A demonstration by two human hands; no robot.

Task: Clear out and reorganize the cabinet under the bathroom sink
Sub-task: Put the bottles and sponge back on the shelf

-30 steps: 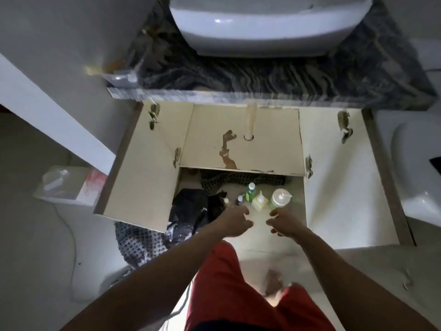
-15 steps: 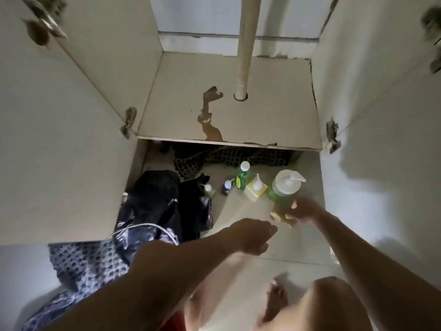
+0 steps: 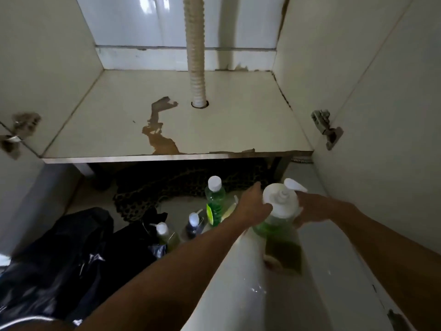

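A large green pump bottle (image 3: 279,211) with a white pump head sits between both hands, in front of the open cabinet and apparently raised off the floor. My left hand (image 3: 251,207) grips its left side, thumb on the white collar. My right hand (image 3: 312,207) holds its right side, fingers hidden behind it. The cabinet shelf (image 3: 226,125) is bare except for a brown stain and the ribbed drain hose (image 3: 195,56) passing through it.
On the floor stand a green bottle with a white cap (image 3: 216,199) and two small pump bottles (image 3: 164,232) (image 3: 194,223). A black plastic bag (image 3: 71,254) lies at the left. Spotted cloth (image 3: 155,189) lies under the shelf. Open doors flank both sides.
My head has dropped closer to the cabinet. My left hand moved forward and right onto the pump bottle, joining my right hand, and the bottle now sits higher.
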